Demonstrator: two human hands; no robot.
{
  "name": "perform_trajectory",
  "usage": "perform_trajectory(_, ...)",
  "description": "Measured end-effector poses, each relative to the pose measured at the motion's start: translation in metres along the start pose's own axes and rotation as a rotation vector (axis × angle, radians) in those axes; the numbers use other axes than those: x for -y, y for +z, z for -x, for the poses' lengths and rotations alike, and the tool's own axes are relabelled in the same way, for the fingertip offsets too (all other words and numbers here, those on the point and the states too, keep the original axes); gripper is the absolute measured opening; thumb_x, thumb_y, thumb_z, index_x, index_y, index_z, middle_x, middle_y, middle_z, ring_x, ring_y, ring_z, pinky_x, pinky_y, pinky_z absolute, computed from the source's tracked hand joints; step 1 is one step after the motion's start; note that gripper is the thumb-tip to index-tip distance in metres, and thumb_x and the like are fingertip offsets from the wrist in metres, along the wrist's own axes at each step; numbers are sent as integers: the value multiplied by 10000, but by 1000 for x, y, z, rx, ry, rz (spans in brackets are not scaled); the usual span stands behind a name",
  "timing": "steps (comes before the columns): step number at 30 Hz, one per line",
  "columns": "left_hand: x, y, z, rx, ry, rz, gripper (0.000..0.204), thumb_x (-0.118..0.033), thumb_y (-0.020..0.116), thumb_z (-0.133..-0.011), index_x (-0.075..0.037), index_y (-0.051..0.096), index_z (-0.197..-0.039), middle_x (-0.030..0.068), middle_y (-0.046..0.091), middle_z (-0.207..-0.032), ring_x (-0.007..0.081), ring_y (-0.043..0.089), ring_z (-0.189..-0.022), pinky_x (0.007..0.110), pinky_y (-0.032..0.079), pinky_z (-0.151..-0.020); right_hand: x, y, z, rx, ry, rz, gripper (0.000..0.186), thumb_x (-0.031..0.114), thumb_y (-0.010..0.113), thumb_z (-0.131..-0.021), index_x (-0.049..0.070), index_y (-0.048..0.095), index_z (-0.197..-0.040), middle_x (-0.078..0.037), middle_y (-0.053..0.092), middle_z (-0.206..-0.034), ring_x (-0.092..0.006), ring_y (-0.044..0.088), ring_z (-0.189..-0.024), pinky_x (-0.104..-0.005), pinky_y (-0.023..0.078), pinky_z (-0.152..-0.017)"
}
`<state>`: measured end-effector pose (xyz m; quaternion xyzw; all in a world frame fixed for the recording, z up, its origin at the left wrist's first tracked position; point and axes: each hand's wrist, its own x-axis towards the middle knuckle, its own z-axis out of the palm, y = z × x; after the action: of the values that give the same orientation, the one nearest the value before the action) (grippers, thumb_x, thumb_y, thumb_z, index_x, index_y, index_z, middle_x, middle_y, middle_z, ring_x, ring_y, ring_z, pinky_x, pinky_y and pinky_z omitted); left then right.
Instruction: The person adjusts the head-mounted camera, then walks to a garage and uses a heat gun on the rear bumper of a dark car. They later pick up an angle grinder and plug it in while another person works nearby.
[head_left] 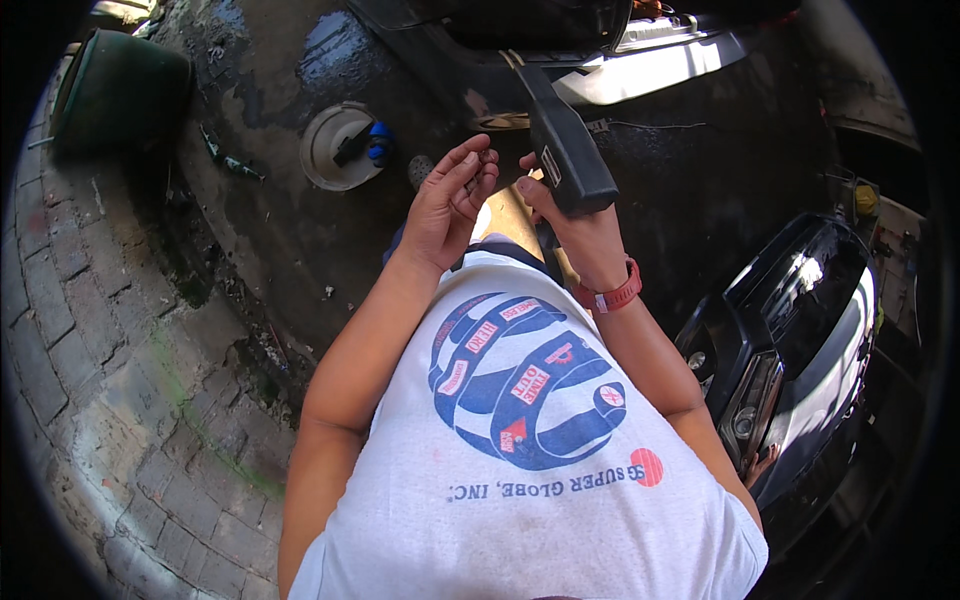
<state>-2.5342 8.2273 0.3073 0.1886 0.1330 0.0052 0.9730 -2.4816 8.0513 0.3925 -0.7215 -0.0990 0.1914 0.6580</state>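
My right hand (578,232) is wrapped round a long black tool (570,160), whose boxy body tapers forward to two thin metal prongs. This looks like a soldering gun or hot stapler, but its exact kind cannot be made out. Just to the left, my left hand (455,190) is raised with its fingers curled and their tips pinched together. Some small thing seems to sit between those fingertips, too small to name. The two hands are a short gap apart, in front of my waist. The tool's handle is hidden by my right hand.
Ahead are a dark car part with a pale edge (655,75) and a round white lid or basin (322,150) holding a blue and black tool (378,145). A green bin (125,95) stands far left. A black bumper with a headlight (790,350) lies right.
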Motion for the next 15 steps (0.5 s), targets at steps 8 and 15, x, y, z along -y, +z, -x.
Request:
perform_trajectory(8, -23, -20, -7, -53, 174, 297, 227, -78, 657, -1021, 5, 670, -1232, 133, 684, -1208, 192, 687, -1108, 260, 597, -980, 8, -34, 35, 324, 133, -183, 444, 90, 804, -902, 13, 641, -1307, -96, 729, -996, -122, 694, -814, -256, 575, -634)
perform_trajectory(15, -20, -22, -9, -148, 250, 248, 208, -88, 689, -1002, -21, 702, -1199, 110, 712, -1196, 165, 695, -1098, 249, 601, -946, 7, -34, 44, 346, 155, -194, 402, 63, 792, -909, 3, 661, -1284, -96, 728, -992, -115, 686, -805, -252, 575, -618)
